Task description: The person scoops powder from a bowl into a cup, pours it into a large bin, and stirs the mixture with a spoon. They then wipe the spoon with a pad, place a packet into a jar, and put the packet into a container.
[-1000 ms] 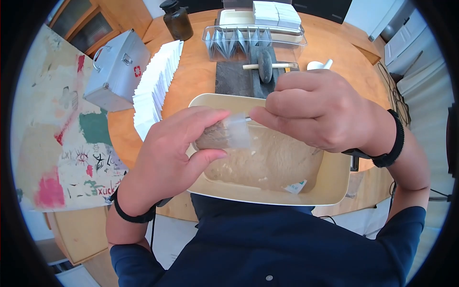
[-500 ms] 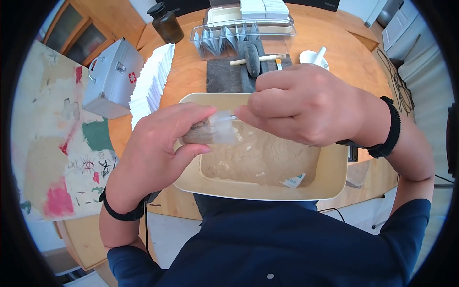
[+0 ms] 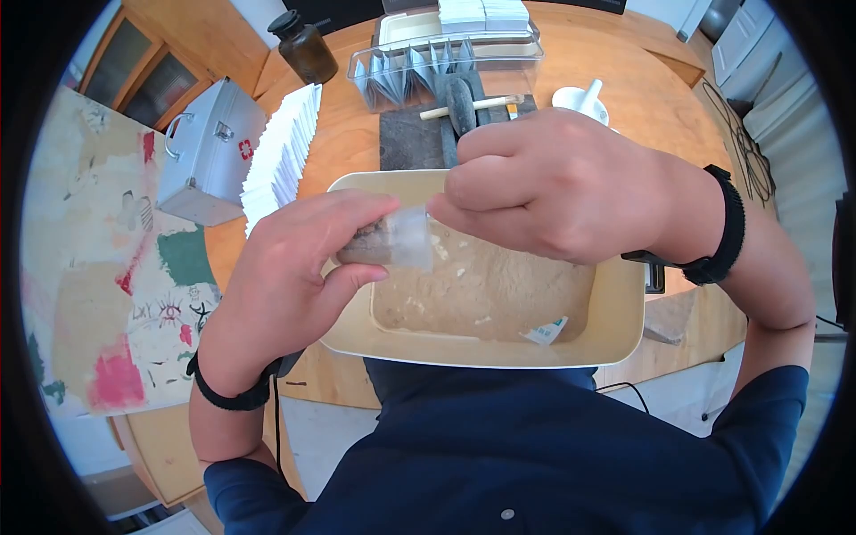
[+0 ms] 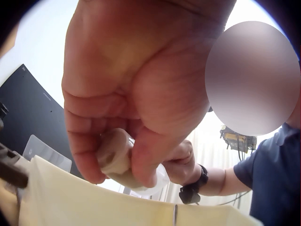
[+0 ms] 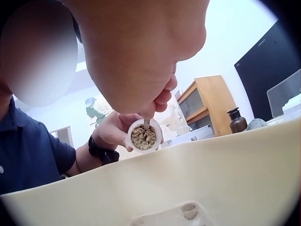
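Left hand [image 3: 285, 272] grips translucent cup [image 3: 408, 241], tilted above cream tub [image 3: 626, 312]. Right hand [image 3: 557, 189] pinches thin tool [image 5: 146, 124], reaching into cup mouth; brown crumbs [image 5: 143, 137] inside.

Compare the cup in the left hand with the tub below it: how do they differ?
The cup is small and round; the tub is far larger and roughly rectangular.
The cup is whitish and translucent, while the tub is opaque cream.
The left hand holds the cup tilted; the tub sits beneath, open side up.
Both are open containers holding brownish material.
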Motion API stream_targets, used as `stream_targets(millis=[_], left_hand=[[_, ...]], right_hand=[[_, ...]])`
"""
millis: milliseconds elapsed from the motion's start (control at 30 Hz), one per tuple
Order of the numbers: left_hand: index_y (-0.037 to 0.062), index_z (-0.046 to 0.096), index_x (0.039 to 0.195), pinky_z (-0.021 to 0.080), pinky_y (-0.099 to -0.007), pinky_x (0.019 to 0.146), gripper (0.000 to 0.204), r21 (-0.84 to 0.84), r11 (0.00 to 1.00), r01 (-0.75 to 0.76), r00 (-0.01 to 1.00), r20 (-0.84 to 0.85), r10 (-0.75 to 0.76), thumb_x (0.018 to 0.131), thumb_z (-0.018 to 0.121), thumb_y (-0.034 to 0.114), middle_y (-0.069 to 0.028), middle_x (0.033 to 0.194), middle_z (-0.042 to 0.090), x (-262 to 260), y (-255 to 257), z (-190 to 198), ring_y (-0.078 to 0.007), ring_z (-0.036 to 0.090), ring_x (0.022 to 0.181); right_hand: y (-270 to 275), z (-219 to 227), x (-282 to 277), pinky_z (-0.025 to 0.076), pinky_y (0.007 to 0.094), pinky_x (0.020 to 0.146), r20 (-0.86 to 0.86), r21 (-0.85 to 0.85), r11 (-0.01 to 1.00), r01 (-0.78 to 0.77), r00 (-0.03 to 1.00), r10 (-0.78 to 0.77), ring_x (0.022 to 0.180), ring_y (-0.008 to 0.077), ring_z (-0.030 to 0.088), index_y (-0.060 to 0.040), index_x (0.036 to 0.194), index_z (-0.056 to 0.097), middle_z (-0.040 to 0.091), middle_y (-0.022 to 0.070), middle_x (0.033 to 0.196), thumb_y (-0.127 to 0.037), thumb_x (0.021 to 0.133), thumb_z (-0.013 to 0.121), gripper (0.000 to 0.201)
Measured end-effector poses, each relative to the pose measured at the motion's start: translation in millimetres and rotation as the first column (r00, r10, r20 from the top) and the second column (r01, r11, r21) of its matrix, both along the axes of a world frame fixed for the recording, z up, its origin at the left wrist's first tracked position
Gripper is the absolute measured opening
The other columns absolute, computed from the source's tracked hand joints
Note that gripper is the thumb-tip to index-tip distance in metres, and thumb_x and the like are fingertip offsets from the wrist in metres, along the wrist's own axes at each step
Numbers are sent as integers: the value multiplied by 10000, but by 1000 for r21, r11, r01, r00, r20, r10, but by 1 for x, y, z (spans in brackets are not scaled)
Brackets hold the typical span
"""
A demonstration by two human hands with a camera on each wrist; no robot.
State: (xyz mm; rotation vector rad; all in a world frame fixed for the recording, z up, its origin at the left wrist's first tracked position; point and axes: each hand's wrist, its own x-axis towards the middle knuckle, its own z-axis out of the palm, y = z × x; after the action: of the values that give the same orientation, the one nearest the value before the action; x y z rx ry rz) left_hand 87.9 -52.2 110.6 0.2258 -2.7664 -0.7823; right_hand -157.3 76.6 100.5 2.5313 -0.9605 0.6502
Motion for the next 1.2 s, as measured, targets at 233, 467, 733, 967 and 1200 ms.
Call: stream_targets(millis=[233, 467, 733, 967, 1200], left_hand=[[44, 655, 1214, 527, -371, 892, 530, -94, 995, -20, 999, 29, 23, 709, 816, 53, -139, 1140, 703, 0, -3, 0, -324, 674, 1035], [55, 642, 1227, 521, -390, 901, 542, -148, 989, -20, 997, 74, 31, 710, 801, 33, -150, 1151, 693, -1, -8, -1, -349, 661, 1060], [43, 640, 1223, 512, -409, 929, 541, -235, 972, -7, 996, 88, 28, 703, 787, 8, -152, 1158, 687, 1, -10, 1, -358, 648, 1078], [27, 642, 1174, 496, -423, 942, 521, -337, 941, -9, 986, 155, 65, 673, 738, -79, -143, 1147, 665, 9, 1, 14, -359, 615, 1095], [18, 642, 1137, 496, -416, 873, 497, -313, 950, 1, 982, 178, 57, 661, 716, -105, -129, 1086, 615, 15, 2, 11, -348, 607, 1023]], right_hand=[[-1, 0, 0, 564, 335, 653, -6, 31, 1000, 6, 1000, -6, 838, 231, 637, 6, 837, 710, 572, 56, 789, -69, 687, 691, 169], [-4, -2, -3, 576, 338, 676, -34, 37, 999, 26, 999, -25, 869, 232, 647, -14, 835, 712, 574, 55, 799, -76, 698, 693, 151], [-3, -3, -3, 576, 339, 681, -59, 53, 997, 56, 997, -53, 856, 223, 643, -26, 789, 692, 567, 49, 788, -89, 707, 681, 104], [1, -5, 11, 571, 349, 672, -119, 81, 994, 76, 991, -66, 799, 236, 645, -23, 758, 686, 565, 66, 769, -86, 719, 665, 77], [5, -7, 23, 577, 355, 667, -132, 149, 985, 88, 989, -68, 775, 258, 659, -19, 741, 693, 589, 88, 768, -76, 726, 665, 65]])
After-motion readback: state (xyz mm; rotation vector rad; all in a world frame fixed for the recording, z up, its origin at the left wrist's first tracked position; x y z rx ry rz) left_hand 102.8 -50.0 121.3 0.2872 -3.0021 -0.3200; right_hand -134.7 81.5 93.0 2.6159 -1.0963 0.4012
